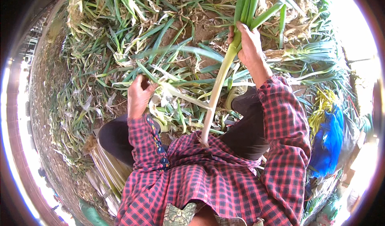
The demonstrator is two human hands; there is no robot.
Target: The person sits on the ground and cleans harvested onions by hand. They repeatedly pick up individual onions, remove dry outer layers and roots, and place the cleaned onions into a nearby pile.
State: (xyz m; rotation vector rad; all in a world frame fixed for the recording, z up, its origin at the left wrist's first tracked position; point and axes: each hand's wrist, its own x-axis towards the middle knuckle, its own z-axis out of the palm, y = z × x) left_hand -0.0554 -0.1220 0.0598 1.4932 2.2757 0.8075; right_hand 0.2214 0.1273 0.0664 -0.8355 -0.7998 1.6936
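Note:
My right hand (pixel 249 44) grips a large green onion (pixel 221 72) just where the white stalk turns into green leaves. The stalk slants down towards me, and its root end rests by the checked cloth over my lap. A pale outer leaf (pixel 185 95) is partly peeled off the stalk and still joined to it low down. Its far end runs up and left to my left hand (pixel 140 95), pinched between thumb and fingers. Under both hands lie loose green and withered onion leaves (pixel 168 54).
Onion trimmings cover the ground (pixel 207 27) around my feet. To the right lie trimmed-looking green tops (pixel 312 53), yellow strands (pixel 321 111) and a blue plastic bag (pixel 329 142). A bundle of pale stalks (pixel 105 161) lies beside my left knee, with a green object (pixel 91 214) behind it.

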